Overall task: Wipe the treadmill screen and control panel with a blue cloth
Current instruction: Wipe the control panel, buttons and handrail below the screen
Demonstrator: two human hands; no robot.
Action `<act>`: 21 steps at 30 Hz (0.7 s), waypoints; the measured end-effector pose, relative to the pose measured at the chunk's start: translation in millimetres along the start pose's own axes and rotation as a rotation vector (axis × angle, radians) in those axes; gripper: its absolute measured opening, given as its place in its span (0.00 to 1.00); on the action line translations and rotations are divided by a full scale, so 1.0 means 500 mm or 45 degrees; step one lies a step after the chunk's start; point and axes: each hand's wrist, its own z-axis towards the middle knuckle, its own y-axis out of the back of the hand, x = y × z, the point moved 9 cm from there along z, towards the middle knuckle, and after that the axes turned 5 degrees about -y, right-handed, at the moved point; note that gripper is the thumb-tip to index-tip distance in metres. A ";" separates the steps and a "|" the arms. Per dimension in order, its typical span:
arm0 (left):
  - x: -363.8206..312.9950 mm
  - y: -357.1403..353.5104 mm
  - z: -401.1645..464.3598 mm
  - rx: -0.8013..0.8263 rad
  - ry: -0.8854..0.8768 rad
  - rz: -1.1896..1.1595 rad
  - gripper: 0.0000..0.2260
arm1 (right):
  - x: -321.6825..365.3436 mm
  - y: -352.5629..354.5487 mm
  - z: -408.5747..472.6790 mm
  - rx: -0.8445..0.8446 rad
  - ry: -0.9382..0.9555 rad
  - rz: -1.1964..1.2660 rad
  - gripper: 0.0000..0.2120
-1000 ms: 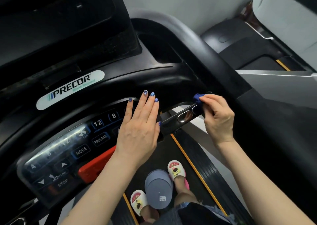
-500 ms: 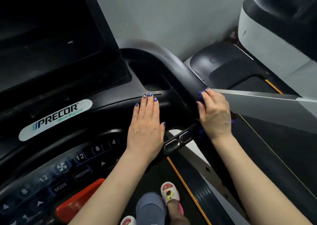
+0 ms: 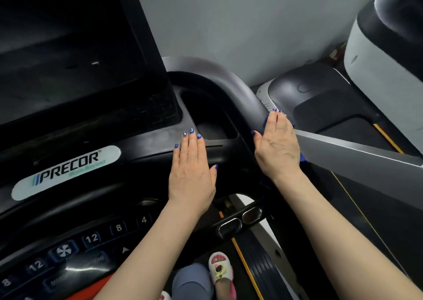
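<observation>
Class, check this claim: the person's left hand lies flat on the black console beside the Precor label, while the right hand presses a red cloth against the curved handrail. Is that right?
Not quite: the cloth is blue, not red. The head view shows it under the right hand on the handrail. The left hand does lie flat on the console.

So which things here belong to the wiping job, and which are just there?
Job:
- blue cloth, under the right hand
- screen
- control panel
- left hand, flat on the console

Just there:
- slipper
- neighbouring treadmill
- Precor badge
</observation>
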 end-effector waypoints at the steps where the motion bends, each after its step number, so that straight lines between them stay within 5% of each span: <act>1: 0.005 0.000 0.008 -0.011 0.017 -0.010 0.33 | 0.010 -0.005 0.018 0.005 0.013 -0.005 0.34; 10: 0.048 0.023 0.059 -0.126 0.127 0.090 0.34 | 0.136 -0.061 0.158 0.151 0.220 -0.045 0.38; 21: 0.116 0.050 0.068 0.036 0.302 0.069 0.35 | 0.279 -0.092 0.287 0.289 0.510 0.051 0.41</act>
